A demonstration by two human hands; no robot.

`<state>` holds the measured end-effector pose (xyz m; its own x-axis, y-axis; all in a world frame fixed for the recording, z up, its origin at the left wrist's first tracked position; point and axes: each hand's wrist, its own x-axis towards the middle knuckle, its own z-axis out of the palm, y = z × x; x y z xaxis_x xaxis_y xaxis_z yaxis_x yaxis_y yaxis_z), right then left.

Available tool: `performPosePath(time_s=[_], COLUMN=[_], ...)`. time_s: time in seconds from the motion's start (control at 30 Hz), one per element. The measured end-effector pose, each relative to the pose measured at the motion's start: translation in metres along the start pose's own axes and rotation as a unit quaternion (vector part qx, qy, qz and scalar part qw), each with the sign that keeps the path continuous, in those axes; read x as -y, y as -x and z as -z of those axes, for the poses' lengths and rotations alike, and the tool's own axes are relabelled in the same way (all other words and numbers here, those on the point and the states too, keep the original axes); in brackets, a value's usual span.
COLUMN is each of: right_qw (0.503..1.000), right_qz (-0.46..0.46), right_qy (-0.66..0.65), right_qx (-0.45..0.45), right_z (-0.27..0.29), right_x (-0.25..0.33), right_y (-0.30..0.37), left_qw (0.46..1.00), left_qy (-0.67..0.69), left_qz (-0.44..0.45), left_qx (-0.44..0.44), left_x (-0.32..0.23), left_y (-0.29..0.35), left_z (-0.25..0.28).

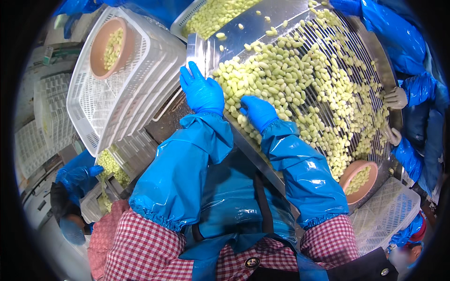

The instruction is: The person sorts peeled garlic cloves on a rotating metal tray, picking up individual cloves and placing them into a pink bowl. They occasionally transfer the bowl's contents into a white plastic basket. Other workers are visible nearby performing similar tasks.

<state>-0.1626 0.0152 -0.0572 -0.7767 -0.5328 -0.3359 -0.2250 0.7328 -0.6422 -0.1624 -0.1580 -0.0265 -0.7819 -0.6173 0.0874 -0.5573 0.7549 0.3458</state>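
Pale green oval fruits point(281, 70) that look like grapes lie heaped over a slatted metal conveyor point(377, 100) with a steel rim. My left hand point(202, 92), in a blue glove, rests by the conveyor's near left corner. Its fingers are stretched out and apart, with nothing in them, beside the edge of the heap. Farther right, my right hand point(259, 112) is at the near edge of the fruits, its gloved fingers curled in. Whatever those fingers may hold is hidden.
Left of me stand stacked white baskets point(140, 100) with a pink bowl point(94, 51) of fruits on top. Another pink bowl point(370, 185) sits at the conveyor's right end. A co-worker's gloved hands point(396, 98) are across on the right; another person point(77, 175) works lower left.
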Motion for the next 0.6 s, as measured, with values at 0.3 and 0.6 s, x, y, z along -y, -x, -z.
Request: performPosePath(time_s=[0.3, 0.6], right_qw=[0.978, 0.986], right_qz=[-0.042, 0.029], right_qy=[-0.197, -0.116], right_qx=[-0.05, -0.118], right_z=[0.02, 0.013], right_x=[0.004, 0.012], right_y=[0.015, 0.009], left_qw=[1.0, 0.998], left_qy=[0.01, -0.025], left_qz=[-0.018, -0.041], left_qx=[-0.016, -0.04], left_x=[-0.001, 0.009], left_y=[0.002, -0.004], left_z=[0.002, -0.002])
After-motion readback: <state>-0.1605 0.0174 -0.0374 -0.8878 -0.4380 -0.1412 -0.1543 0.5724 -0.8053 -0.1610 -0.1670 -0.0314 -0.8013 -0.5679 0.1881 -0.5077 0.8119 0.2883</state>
